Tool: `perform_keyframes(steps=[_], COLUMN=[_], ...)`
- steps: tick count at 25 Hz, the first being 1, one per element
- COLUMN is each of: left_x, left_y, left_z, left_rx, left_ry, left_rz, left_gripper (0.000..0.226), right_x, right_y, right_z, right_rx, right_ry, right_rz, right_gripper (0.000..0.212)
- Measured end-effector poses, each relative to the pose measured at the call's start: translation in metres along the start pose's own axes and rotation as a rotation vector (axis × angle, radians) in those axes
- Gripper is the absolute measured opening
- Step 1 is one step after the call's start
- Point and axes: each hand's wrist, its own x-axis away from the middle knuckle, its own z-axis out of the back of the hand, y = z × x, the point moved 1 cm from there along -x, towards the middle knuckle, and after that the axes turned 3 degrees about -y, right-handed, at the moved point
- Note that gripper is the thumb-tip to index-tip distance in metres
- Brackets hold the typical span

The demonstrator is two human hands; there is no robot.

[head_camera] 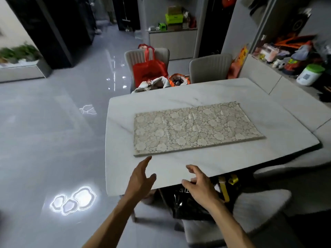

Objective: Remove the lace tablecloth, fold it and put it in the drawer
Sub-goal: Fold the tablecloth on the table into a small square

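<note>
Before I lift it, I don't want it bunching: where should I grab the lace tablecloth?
Probably the near-left corner of the lace tablecloth, from the near table edge. It lies flat, and the left hand is open just short of that corner.

A white marble table (223,90) stands on a glossy grey floor (44,131) that mirrors ceiling lights. At the table's far edge are two pale chairs (210,68); the left one holds a red bag (148,68), with a crumpled white cloth (155,84) and an orange bag (178,80) just beside it. Under the near edge lies a black bag (188,204) with yellow straps (226,190), next to a pale cushioned seat (259,210). Along the right wall a counter (265,76) carries cluttered items, among them a white tub with a green lid (309,74). Far back, a cabinet (172,42) bears green and brown boxes (173,17).
</note>
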Motion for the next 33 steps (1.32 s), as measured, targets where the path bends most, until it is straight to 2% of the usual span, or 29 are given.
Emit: perform_keyframes(steps=[6,12,21,26,28,31,33], left_x=[-0.046,-0.13,-0.329,-0.442,-0.5,-0.571,-0.591], left_y=[-0.1,-0.129,-0.139,-0.113,-0.102,-0.1,-0.111], left_z=[0.14,0.209,0.221,0.188,0.158,0.109,0.09], left_rx=[0.118,0.037,-0.211,-0.327,-0.382,-0.522,-0.644], left_ry=[-0.121,-0.246,-0.437,-0.636,-0.704,-0.813,-0.846], left_rz=[-0.048,-0.112,-0.157,-0.212,-0.274,-0.314,-0.385], left_gripper=[0.066,0.062,0.061,0.059,0.057,0.058,0.059], right_x=[-0.035,-0.083,-0.248,-0.318,-0.342,-0.359,-0.354], right_y=[-0.086,-0.121,-0.135,-0.14,-0.13,-0.111,-0.109], right_z=[-0.146,-0.214,-0.25,-0.24,-0.242,-0.254,-0.267], right_rx=[0.02,-0.033,-0.063,-0.114,-0.138,-0.095,-0.012], right_ry=[0.054,0.146,0.282,0.385,0.446,0.543,0.591], right_rz=[-0.137,-0.255,-0.387,-0.528,-0.639,-0.957,-1.119], right_gripper=[0.052,0.05,0.054,0.057,0.059,0.059,0.055])
